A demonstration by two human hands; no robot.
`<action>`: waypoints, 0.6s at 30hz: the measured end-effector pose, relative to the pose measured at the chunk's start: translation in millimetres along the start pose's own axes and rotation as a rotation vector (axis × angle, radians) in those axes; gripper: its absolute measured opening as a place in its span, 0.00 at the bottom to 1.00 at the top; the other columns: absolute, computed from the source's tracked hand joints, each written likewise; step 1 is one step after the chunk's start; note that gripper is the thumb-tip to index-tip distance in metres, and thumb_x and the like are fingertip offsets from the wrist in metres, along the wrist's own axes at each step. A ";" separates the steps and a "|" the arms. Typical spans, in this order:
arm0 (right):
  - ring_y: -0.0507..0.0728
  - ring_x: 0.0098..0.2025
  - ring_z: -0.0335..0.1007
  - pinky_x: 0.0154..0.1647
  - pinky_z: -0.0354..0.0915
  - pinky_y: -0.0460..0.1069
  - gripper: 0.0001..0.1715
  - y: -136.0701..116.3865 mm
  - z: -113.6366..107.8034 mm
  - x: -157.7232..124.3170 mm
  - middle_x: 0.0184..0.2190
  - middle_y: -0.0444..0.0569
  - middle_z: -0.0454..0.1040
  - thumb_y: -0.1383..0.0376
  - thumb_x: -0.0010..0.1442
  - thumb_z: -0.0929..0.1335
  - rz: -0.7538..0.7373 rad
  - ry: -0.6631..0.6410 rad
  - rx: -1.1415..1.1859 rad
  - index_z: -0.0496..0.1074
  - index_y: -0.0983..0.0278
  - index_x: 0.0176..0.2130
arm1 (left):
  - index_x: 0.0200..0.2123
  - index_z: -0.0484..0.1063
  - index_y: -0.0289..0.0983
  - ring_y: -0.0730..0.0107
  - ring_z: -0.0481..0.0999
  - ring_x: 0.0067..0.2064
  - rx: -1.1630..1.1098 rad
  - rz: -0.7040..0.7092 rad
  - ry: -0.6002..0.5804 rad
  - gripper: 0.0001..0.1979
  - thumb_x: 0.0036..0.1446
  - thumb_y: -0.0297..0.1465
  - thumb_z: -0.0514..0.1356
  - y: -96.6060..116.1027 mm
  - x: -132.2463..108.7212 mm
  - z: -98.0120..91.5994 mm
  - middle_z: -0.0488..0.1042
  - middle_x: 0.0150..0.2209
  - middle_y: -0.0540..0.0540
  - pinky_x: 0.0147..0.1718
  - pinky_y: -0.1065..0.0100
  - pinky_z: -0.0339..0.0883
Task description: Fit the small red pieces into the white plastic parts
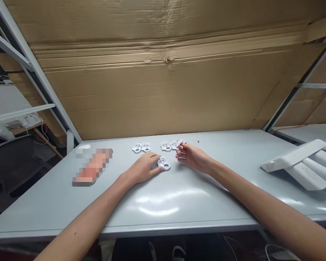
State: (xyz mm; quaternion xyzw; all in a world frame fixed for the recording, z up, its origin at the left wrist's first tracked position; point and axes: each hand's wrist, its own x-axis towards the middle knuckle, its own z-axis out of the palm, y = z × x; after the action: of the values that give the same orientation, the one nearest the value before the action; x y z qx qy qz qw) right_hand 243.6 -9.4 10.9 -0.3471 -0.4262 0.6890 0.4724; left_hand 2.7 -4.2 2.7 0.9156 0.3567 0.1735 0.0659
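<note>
My left hand [146, 167] rests on the table with its thumb and fingers around the left side of a white plastic piece [164, 163] that has a round hole. My right hand [191, 156] is raised to the right of that piece, its thumb and index finger pinched on a small red item [181, 144]. Just behind my right hand, a row of similar white pieces [166, 146] lies on the table, the rightmost one partly hidden by my fingers. Two more white pieces [141, 147] lie side by side behind my left hand.
The grey table [179, 203] is backed by a cardboard wall [157, 98]. A pixelated flat object [92, 168] and a small white item [83, 149] lie at the left. White panel-like parts [301, 163] stand at the right. A tiny dark bit [198, 141] lies near the back.
</note>
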 end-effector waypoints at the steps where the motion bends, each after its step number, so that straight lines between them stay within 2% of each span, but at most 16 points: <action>1: 0.53 0.32 0.68 0.38 0.66 0.49 0.10 0.9 -0.3 0.4 0.26 0.42 0.69 0.60 0.59 0.69 -0.002 0.002 -0.025 0.68 0.60 0.28 | 0.50 0.71 0.39 0.56 0.71 0.50 0.000 0.002 0.000 0.18 0.66 0.44 0.55 -0.3 -0.1 0.2 0.73 0.48 0.41 0.49 0.59 0.65; 9: 0.56 0.40 0.74 0.48 0.68 0.53 0.15 6.2 -1.7 1.3 0.37 0.51 0.78 0.52 0.58 0.72 -0.049 0.031 -0.204 0.76 0.62 0.33 | 0.52 0.70 0.39 0.56 0.71 0.51 0.014 0.025 -0.001 0.19 0.66 0.44 0.54 1.0 0.0 -0.8 0.72 0.49 0.40 0.51 0.59 0.65; 14: 0.57 0.36 0.75 0.41 0.71 0.52 0.15 5.5 -2.8 2.0 0.35 0.52 0.78 0.55 0.60 0.70 -0.078 0.160 -0.310 0.75 0.63 0.28 | 0.52 0.70 0.39 0.55 0.71 0.51 0.007 0.019 -0.007 0.19 0.67 0.44 0.54 1.0 -0.1 -0.6 0.73 0.49 0.40 0.50 0.58 0.65; 18: 0.59 0.36 0.74 0.36 0.70 0.52 0.13 9.2 -5.7 6.2 0.33 0.52 0.77 0.56 0.58 0.69 -0.196 0.250 -0.532 0.75 0.62 0.27 | 0.52 0.70 0.39 0.55 0.70 0.52 0.016 0.015 -0.017 0.18 0.67 0.44 0.54 -0.2 -0.2 -0.9 0.72 0.50 0.40 0.51 0.58 0.64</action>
State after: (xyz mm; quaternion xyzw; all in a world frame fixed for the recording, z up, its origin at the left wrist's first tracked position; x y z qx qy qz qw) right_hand 243.4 -3.8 -0.2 -0.4978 -0.5618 0.4565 0.4777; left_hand 2.1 -4.1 3.4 0.9202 0.3506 0.1635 0.0604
